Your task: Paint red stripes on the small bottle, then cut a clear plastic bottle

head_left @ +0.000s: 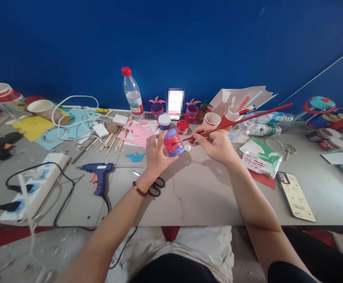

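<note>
Tilted on its side, a small cup painted red and blue (pixel 173 144) is gripped by my left hand (pixel 156 153). My right hand (pixel 214 142) pinches a long red paintbrush (pixel 248 118), whose tip meets the cup's red middle band. Just behind the cup stands an open jar of red paint (pixel 182 126). A small white cap (pixel 187 148) lies between the cup and my right hand. Under my left wrist are black-handled scissors (pixel 156 186), partly hidden by it. A blue paper leaf crown (pixel 135 157) lies left of my left hand.
A blue glue gun (pixel 99 173) and a power strip (pixel 38 184) with cords occupy the left. A water bottle (pixel 133 96) and painted cups (pixel 191 113) line the wall. Paper cups (pixel 211 119), plastic bottles (pixel 262 129) and a phone (pixel 296 196) are on the right.
</note>
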A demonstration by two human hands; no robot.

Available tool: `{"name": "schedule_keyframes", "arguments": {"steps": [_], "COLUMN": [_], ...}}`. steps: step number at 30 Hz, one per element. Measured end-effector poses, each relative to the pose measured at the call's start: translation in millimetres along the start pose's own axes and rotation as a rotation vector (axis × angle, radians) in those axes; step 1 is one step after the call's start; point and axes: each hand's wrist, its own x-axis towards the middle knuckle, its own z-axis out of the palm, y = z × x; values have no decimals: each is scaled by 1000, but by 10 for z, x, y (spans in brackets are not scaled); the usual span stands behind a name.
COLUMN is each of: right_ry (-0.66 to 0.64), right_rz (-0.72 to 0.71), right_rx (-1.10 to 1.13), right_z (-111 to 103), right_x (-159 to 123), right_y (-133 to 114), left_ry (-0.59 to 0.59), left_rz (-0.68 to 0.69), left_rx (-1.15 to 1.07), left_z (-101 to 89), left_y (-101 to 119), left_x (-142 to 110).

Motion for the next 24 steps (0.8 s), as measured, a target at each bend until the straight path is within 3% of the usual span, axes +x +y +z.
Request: {"name": "schedule_keyframes", "arguments": {"steps": [17,24], "right_ry": [121,43], "right_rz": [24,-79], "right_rx": [-8,-180], "right_z": [-229,-122], "right_x": [39,-28], "right_y": [109,72], "left_ry": [17,46], "left_rz": [6,50], "left_rx": [-73,-35], "left_z": [-19,-6], "left_y": [-15,-20], "left_x": [16,9]}}
